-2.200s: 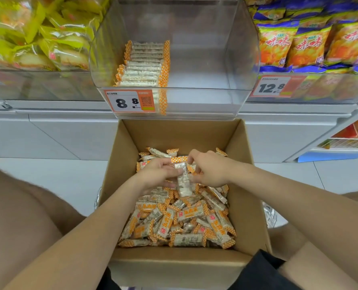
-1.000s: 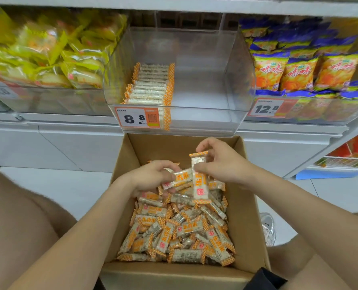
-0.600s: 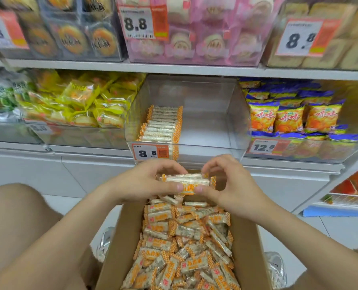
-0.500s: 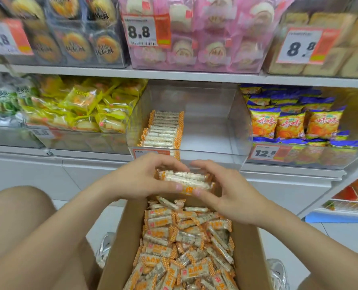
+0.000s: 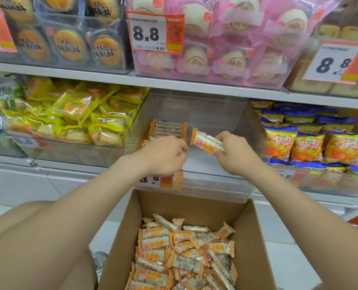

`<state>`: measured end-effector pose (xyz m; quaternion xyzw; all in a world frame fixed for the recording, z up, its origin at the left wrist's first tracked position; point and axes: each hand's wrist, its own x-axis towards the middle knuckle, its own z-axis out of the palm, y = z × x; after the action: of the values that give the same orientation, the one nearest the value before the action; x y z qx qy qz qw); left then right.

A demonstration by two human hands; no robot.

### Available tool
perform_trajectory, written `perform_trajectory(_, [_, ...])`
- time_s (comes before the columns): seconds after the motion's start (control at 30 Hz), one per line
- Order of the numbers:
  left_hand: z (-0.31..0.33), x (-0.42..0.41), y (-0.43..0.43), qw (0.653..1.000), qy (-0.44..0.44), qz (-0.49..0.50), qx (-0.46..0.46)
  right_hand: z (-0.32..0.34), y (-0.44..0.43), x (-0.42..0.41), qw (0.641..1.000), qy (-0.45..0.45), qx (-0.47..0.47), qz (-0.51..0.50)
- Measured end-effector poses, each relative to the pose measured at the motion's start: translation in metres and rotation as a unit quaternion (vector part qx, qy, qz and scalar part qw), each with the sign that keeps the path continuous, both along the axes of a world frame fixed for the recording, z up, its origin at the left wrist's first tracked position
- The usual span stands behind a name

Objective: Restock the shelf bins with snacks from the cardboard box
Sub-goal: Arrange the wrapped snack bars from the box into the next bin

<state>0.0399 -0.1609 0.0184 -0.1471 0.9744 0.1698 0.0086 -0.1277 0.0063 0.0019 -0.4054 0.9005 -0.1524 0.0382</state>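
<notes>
Head view: restocking reaches the clear bin (image 5: 194,105).
Both hands have come up from the cardboard box (image 5: 194,206) below it. The right hand (image 5: 234,153) pinches one snack bar (image 5: 207,141) just right of the stacked row (image 5: 167,127); the left hand (image 5: 163,158) curls its fingers at the row's near end, contents hidden. Placing begins; the box remains well filled.

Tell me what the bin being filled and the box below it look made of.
Bin: clear rigid plastic, likely acrylic, glossy; stocked bars show through its front. Box: brown cardboard, matte, with plain folded walls.
</notes>
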Motion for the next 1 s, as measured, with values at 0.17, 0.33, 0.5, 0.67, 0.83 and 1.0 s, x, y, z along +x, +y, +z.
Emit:
perform_trajectory(0.17, [-0.005,-0.035,-0.022,0.986,-0.165,-0.009,-0.023,-0.018,-0.047,-0.043,0.993,0.01,0.105,-0.043])
perform_trajectory(0.33, [-0.011,-0.049,-0.023,0.973,-0.214,0.029,-0.085,-0.021,-0.088,-0.066,0.99,0.053,0.112,-0.062])
perform_trajectory(0.5, [0.0,-0.051,-0.016,0.97,-0.201,0.045,-0.125,-0.028,-0.106,-0.075,0.983,0.051,0.071,-0.161])
perform_trajectory(0.67, [-0.009,-0.051,-0.016,0.969,-0.216,0.049,-0.106,-0.036,-0.104,-0.08,0.975,0.002,-0.002,-0.223])
perform_trajectory(0.83, [-0.008,-0.049,-0.013,0.967,-0.231,0.038,-0.098,-0.038,-0.103,-0.076,0.98,-0.061,-0.05,-0.181])
perform_trajectory(1.0, [-0.01,-0.049,-0.012,0.97,-0.22,0.033,-0.099,-0.037,-0.098,-0.073,0.977,-0.073,-0.055,-0.195])
